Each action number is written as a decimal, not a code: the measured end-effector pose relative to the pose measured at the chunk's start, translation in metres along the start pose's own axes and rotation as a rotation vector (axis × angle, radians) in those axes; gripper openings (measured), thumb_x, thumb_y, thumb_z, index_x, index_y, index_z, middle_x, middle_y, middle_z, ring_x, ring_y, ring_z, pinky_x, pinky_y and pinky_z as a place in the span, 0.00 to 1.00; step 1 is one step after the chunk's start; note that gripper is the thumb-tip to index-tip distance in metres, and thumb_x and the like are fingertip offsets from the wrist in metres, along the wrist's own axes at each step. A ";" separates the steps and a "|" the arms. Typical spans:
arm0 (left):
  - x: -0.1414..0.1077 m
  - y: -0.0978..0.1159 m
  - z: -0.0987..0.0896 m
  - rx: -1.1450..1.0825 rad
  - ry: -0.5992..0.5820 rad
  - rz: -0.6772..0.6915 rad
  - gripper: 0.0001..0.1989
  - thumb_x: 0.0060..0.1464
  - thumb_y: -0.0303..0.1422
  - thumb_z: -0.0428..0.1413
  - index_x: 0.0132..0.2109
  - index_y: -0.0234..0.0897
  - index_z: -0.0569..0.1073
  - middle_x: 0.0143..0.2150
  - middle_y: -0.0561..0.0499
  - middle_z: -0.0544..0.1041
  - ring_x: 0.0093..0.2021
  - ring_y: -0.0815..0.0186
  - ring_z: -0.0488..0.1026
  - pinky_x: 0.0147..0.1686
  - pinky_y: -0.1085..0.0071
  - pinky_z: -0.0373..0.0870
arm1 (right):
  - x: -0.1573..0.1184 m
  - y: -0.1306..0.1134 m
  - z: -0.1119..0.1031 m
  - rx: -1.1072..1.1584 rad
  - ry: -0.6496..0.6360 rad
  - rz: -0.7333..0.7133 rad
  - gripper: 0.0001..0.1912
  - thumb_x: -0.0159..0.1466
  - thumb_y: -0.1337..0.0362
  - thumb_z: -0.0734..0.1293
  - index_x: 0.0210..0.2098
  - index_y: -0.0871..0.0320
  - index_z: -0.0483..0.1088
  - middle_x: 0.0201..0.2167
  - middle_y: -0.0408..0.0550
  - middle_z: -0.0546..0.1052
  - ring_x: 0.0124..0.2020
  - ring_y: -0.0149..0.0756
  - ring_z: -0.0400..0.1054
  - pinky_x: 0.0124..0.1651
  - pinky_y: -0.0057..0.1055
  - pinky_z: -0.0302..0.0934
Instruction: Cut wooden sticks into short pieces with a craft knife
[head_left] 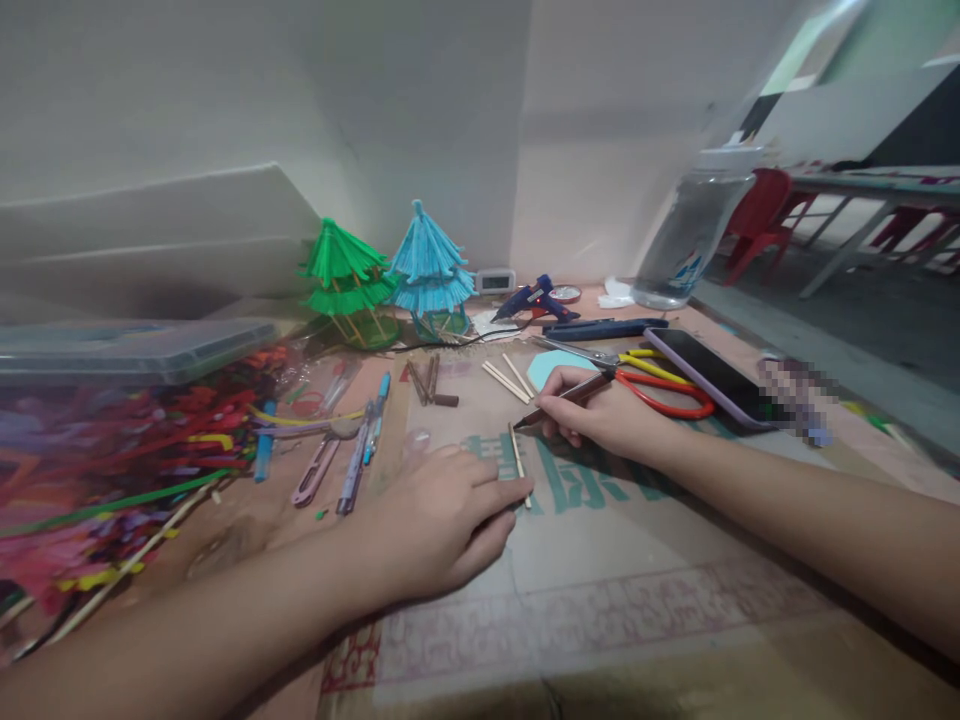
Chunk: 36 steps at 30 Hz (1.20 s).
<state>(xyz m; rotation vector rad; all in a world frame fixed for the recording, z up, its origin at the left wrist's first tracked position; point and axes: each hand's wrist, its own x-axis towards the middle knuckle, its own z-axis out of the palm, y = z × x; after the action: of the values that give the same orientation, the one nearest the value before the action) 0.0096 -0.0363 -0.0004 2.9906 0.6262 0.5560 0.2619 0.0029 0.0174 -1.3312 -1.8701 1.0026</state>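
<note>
**A:** Head view first, biggest thing down. What is under your arms?

**B:** A flattened cardboard sheet [600, 560] with green printed characters, laid over the table so I can work on it. To my left a clear plastic bin [112, 400] of coloured strips sits within reach, its lid resting on top.

**A:** And at the back?

**B:** A water bottle [690, 235], blurred and leaning in the lens. Two paper pagoda models, green [345, 275] and blue [431, 265], stand against the wall, out of the way. The glue gun [534, 298] lies beside them; the phone [709, 375] and scissors [652, 385] lie just past my right hand.

**A:** Your hands?

**B:** My left hand [439, 520] lies flat, fingertips pinning the near end of a thin wooden stick [518, 462] to the cardboard so it cannot roll. My right hand [607, 415] is closed in a writing grip round a dark pen [566, 397], its tip down just beside the stick's far end.

**A:** What can't you make out?

**B:** Whether the tip actually touches the stick. The stick's near end is partly under my finger. The patch beside the phone is blurred out, and the bin's contents are a tangle.
</note>
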 end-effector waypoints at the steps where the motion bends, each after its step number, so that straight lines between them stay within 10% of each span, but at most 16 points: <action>1: 0.000 0.000 0.000 0.000 0.000 0.002 0.16 0.68 0.33 0.48 0.58 0.37 0.73 0.35 0.48 0.76 0.36 0.58 0.73 0.36 0.61 0.66 | 0.000 0.000 0.000 0.004 -0.003 0.005 0.10 0.67 0.57 0.65 0.33 0.56 0.65 0.24 0.42 0.77 0.18 0.28 0.64 0.22 0.26 0.57; 36: 0.001 0.001 -0.004 -0.025 -0.034 -0.017 0.17 0.68 0.32 0.48 0.58 0.37 0.73 0.36 0.46 0.77 0.38 0.57 0.74 0.37 0.61 0.69 | -0.003 -0.007 0.001 0.077 -0.073 0.040 0.12 0.65 0.56 0.67 0.31 0.56 0.65 0.21 0.42 0.77 0.16 0.25 0.61 0.19 0.23 0.55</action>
<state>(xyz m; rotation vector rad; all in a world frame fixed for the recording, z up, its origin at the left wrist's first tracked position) 0.0096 -0.0370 0.0037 2.9614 0.6372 0.5073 0.2582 -0.0013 0.0230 -1.3077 -1.8458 1.1463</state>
